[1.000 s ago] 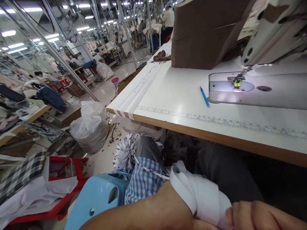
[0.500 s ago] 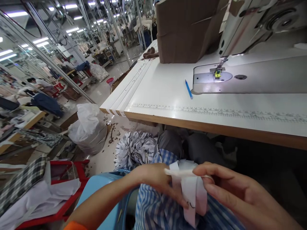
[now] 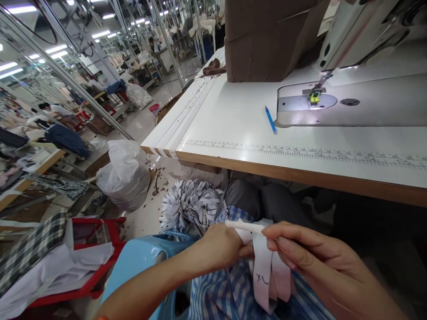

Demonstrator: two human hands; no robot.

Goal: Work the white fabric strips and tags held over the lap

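White sewing table (image 3: 240, 129) w/ ruler strip, busy garment factory floor

Grey sewing machine head (image 3: 367, 26) cut off by top and right edges. Brown cardboard box (image 3: 267, 40) cropped at top. Blue-checked fabric (image 3: 220, 289) partly hidden behind hands. Distant workers too small and blurred.

Between the left hand (image 3: 218, 246) and the right hand (image 3: 310, 258) hangs a white fabric strip (image 3: 263, 271) with dark handwritten letters. Under both hands lies a blue-and-white checked cloth (image 3: 220, 289). Just beyond the left hand sits a white bundle with black stripes (image 3: 190, 204). Left of it is a light-blue plastic stool (image 3: 140, 262). Far above the right hand lie a blue pencil (image 3: 271, 120) and a brown cardboard box (image 3: 270, 40) on a white tabletop (image 3: 233, 120).
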